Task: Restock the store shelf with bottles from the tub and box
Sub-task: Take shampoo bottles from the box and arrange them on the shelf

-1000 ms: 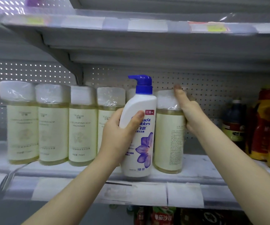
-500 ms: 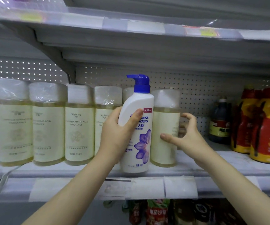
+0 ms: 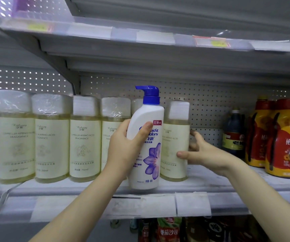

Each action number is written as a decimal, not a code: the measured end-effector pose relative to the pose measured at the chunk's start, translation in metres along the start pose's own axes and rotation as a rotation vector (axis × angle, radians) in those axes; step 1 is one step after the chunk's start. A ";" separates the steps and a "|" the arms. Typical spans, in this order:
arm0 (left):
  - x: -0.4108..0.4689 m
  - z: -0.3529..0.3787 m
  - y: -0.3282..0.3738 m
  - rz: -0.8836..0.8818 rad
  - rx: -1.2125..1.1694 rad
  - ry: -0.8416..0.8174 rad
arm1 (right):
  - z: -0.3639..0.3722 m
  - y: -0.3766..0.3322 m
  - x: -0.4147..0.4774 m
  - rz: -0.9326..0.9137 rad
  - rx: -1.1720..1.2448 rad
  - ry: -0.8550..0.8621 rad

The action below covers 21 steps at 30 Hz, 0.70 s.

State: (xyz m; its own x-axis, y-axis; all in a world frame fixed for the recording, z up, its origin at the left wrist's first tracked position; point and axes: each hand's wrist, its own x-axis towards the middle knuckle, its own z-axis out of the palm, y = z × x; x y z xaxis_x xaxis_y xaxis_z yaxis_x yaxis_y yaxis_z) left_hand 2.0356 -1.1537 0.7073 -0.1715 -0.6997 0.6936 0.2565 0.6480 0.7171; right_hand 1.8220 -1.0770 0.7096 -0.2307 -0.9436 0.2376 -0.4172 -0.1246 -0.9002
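A white shampoo bottle [image 3: 147,142] with a blue pump top and a purple flower stands at the front edge of the shelf [image 3: 201,184]. My left hand [image 3: 125,149] is wrapped around its middle. Just to its right stands a pale yellow bottle [image 3: 174,142] with a plastic-wrapped cap. My right hand [image 3: 201,152] grips this bottle from its right side, thumb on the front and fingers behind. Several matching pale yellow bottles [image 3: 53,137] line the shelf to the left.
A dark sauce bottle [image 3: 233,131] and red-and-yellow jugs [image 3: 283,137] stand at the shelf's right. Between them and the pale yellow bottle is a gap. A shelf overhang [image 3: 140,35] sits above. A lower shelf holds packaged goods [image 3: 168,231].
My right hand came down from the top of the pale yellow bottle to its lower right side and closed on it. My left hand kept hold of the shampoo bottle.
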 end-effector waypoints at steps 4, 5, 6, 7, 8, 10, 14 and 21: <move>0.000 0.000 -0.001 0.008 0.003 0.006 | 0.010 0.003 0.005 0.009 -0.036 0.001; 0.001 0.000 -0.002 0.011 0.003 0.010 | 0.016 0.004 0.006 -0.016 -0.059 0.070; 0.001 0.001 -0.002 0.011 0.005 0.013 | 0.020 0.006 0.008 -0.042 -0.066 0.139; 0.001 0.001 -0.002 0.010 0.006 0.015 | 0.021 0.008 0.009 -0.056 -0.056 0.181; 0.000 0.001 -0.001 0.008 0.004 0.012 | 0.019 0.010 0.011 -0.060 -0.039 0.196; 0.000 0.001 0.000 0.007 0.001 0.008 | 0.011 0.009 0.010 -0.040 0.006 0.141; -0.001 0.001 -0.001 0.013 0.003 0.016 | 0.008 0.008 0.007 -0.020 0.032 0.055; -0.002 0.003 -0.006 0.024 0.049 0.043 | 0.023 0.015 0.008 -0.076 -0.131 0.203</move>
State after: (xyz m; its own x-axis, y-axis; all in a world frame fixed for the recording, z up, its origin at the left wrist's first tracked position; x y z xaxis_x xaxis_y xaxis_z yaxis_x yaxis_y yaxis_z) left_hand 2.0312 -1.1548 0.7021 -0.1245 -0.6950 0.7081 0.2127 0.6784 0.7032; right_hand 1.8342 -1.0939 0.6892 -0.3608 -0.8505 0.3827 -0.5471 -0.1393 -0.8254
